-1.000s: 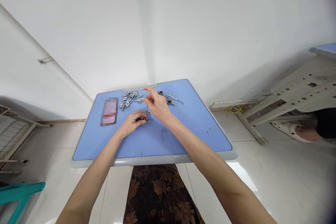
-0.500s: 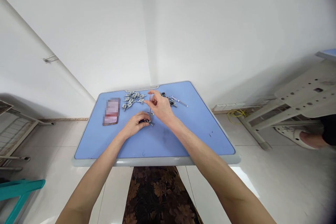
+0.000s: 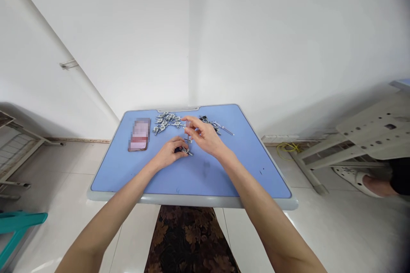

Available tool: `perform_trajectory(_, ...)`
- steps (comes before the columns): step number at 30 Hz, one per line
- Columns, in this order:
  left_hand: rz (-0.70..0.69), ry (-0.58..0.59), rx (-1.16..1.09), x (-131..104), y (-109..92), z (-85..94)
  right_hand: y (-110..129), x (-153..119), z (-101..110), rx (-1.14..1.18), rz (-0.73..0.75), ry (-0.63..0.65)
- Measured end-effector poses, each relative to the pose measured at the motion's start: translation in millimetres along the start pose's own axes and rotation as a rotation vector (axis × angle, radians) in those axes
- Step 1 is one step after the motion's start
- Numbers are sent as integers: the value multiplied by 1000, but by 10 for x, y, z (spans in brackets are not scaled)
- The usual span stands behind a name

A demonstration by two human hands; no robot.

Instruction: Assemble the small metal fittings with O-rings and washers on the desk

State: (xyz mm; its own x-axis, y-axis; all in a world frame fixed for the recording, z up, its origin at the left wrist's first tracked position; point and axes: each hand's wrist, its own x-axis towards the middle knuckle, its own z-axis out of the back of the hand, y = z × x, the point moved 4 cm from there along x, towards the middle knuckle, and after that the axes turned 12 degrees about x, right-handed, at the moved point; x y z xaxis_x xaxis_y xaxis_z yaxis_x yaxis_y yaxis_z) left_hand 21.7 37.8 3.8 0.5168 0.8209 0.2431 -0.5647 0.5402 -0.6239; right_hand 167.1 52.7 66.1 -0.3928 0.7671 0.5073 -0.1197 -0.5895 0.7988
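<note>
My left hand [image 3: 169, 152] rests on the blue table with its fingers closed around a small metal clamp [image 3: 190, 153]. Above it, my right hand [image 3: 207, 137] pinches the translucent handle of a screwdriver [image 3: 188, 124]. The thin shaft stands upright, its lower end down at the clamp; exactly where the tip sits is too small to tell. A pile of similar silver metal clamps [image 3: 166, 120] lies just beyond my left hand. Behind my right hand is a second group of metal parts with dark pieces [image 3: 204, 119], partly hidden.
A phone [image 3: 140, 135] lies at the left of the blue table [image 3: 198, 183]. Another thin tool [image 3: 226, 129] lies right of the metal parts. A white wall stands behind. A teal stool [image 3: 22, 222] is at lower left; another person's foot in a clog [image 3: 354, 179] is at right.
The view has shifted slightly, so the table sits a little further right and lower. My right hand's fingers have changed position on the screwdriver handle; my left hand still grips the clamp.
</note>
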Motion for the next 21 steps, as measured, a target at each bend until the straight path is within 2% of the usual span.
perform_trajectory(7,61,11,36,72,-14,-45,-39,-9,57,68,23,-58)
perform_trajectory(13,37,33,9,101,-7,-71,-83,-25,90,32,25,-92)
perform_trajectory(18,35,71,-5,121,-10,-73,-114,-26,133,-31,-17,-190)
perform_trajectory(21,33,89,-12,123,-28,-69,-87,-47,109,-39,7,-191)
